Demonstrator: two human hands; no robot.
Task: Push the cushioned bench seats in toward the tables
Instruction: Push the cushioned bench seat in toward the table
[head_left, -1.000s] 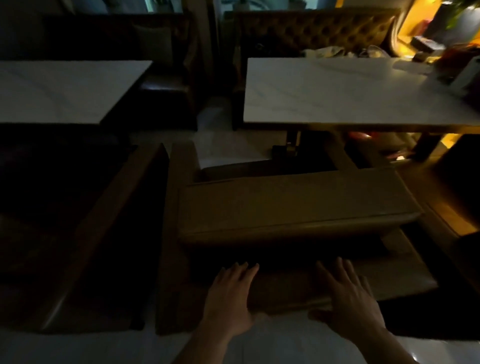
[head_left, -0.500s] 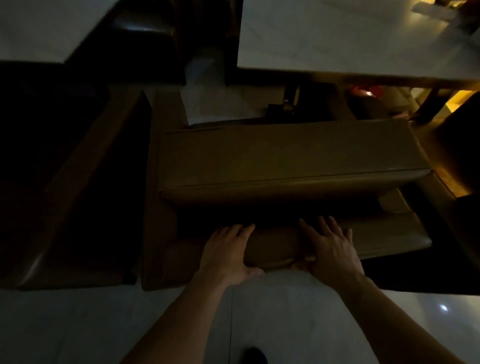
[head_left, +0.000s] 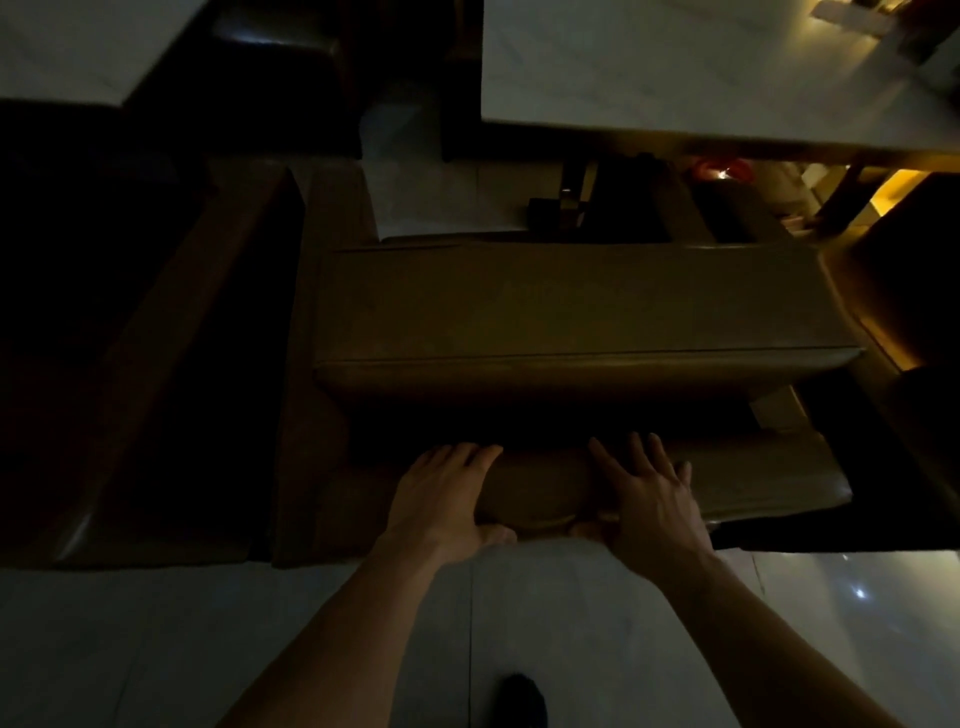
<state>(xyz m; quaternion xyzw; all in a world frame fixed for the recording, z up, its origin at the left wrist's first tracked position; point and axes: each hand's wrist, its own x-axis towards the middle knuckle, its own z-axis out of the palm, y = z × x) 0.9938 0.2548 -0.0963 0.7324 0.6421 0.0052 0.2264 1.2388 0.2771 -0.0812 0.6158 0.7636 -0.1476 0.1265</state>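
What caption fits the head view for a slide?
Left hand and right hand press the bench's near cushion, white table ahead.

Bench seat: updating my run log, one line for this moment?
phase: push | left hand: pressing bench seat near edge | right hand: likewise | table: ahead

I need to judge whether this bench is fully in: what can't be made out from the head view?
- Bench feet and floor contact: head view, hidden under the tan cushioned bench and by the left hand and right hand pressing its near edge.
- Gap to the white marble table: head view, lost in shadow beneath the tabletop.
- Table's far side: cut off by the top edge.
- Dark bench at left: too dim for detail.
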